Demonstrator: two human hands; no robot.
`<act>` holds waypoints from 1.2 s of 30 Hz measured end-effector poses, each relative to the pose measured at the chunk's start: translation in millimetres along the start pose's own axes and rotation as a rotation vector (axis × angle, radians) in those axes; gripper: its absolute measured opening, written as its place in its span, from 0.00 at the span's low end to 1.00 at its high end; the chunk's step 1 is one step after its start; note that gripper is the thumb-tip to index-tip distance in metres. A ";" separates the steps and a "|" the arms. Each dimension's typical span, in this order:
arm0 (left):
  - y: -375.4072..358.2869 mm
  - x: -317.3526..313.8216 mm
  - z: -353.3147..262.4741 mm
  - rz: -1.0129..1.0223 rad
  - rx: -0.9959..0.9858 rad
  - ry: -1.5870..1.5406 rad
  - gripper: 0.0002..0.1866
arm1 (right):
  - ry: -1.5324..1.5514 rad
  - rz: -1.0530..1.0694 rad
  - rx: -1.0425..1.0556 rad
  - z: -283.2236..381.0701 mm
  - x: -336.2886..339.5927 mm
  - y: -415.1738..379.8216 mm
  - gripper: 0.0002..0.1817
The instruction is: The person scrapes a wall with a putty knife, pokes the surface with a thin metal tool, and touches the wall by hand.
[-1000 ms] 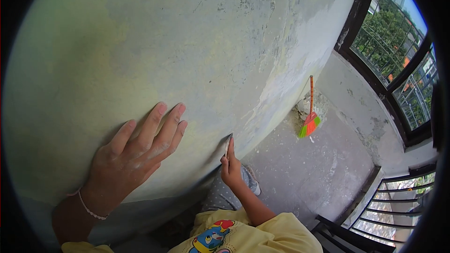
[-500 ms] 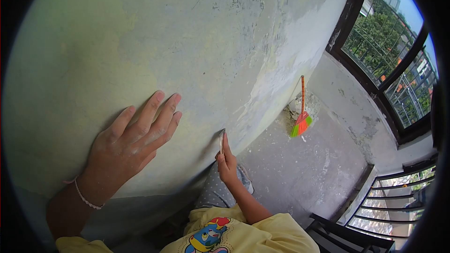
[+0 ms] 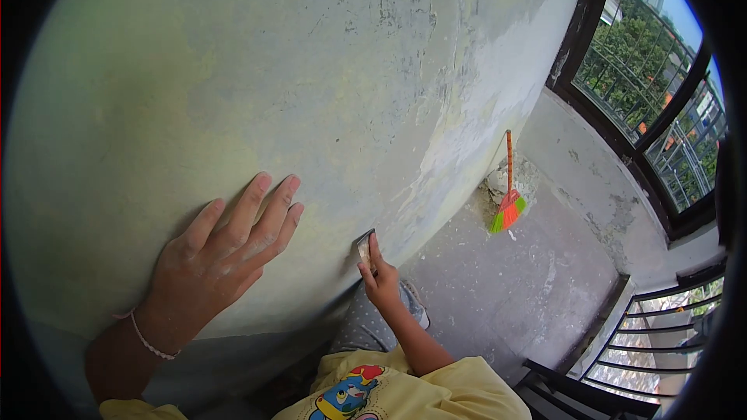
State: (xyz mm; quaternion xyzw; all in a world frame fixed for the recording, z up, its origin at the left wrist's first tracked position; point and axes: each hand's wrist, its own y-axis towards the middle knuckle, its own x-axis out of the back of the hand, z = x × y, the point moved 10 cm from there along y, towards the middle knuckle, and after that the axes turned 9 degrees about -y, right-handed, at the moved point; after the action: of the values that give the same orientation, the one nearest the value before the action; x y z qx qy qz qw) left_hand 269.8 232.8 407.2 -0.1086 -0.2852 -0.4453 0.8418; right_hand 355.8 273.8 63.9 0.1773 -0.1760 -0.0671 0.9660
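My left hand (image 3: pixel 214 257) lies open against the pale, patchy wall (image 3: pixel 257 70), its fingers spread and pointing up and to the right. A braided band circles that wrist. Lower right of it, my right hand (image 3: pixel 380 278) is closed on a small flat scraper (image 3: pixel 365 247), whose dark edge is at the wall surface. The wall above the tool shows scratched, peeling paint.
An orange and green broom (image 3: pixel 510 206) stands in the corner on the grey floor (image 3: pixel 498 280). Dark-framed windows (image 3: pixel 634 148) are at the upper right. A dark slatted chair or rack (image 3: pixel 583 397) and a barred opening (image 3: pixel 650 342) are at the lower right.
The scraper has turned in my right hand, so more of its flat face shows. My left hand stays spread on the wall, and the whole view has shifted slightly.
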 end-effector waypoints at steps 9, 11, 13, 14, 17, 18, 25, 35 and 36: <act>-0.3 -3.6 -0.2 -0.009 0.002 0.020 0.27 | 0.487 -0.311 -0.311 -3.2 36.3 45.4 0.33; -1.4 -2.7 -2.4 0.007 0.006 0.024 0.28 | 0.566 -0.438 -0.382 10.0 81.2 66.0 0.31; 0.4 2.1 0.9 0.001 -0.023 0.058 0.28 | 0.473 -0.549 -0.203 29.0 111.2 73.0 0.30; -1.1 1.4 -0.2 -0.001 -0.025 0.062 0.28 | 0.476 -0.563 -0.185 28.1 112.9 70.1 0.30; 0.3 1.4 0.1 0.011 -0.019 0.052 0.29 | 0.414 -0.379 -0.253 -8.3 77.7 28.3 0.32; 1.1 0.7 -1.7 0.023 -0.031 0.040 0.30 | 0.302 -0.305 -0.192 -15.5 61.5 15.5 0.32; 3.8 -3.0 -2.7 0.015 -0.008 -0.033 0.30 | 0.123 -0.101 -0.118 -3.8 15.7 -11.1 0.31; 2.2 0.3 -0.7 0.034 -0.013 -0.024 0.30 | 0.132 -0.079 -0.089 5.3 11.3 -6.9 0.31; 1.1 0.0 -1.7 0.043 -0.017 -0.021 0.30 | 0.135 -0.075 -0.086 4.8 9.6 -4.8 0.31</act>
State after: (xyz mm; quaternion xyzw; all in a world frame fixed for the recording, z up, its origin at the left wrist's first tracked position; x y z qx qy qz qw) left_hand 271.3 232.7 405.9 -0.1268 -0.2878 -0.4283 0.8471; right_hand 362.6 266.0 69.4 0.1462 -0.1009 -0.0987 0.9791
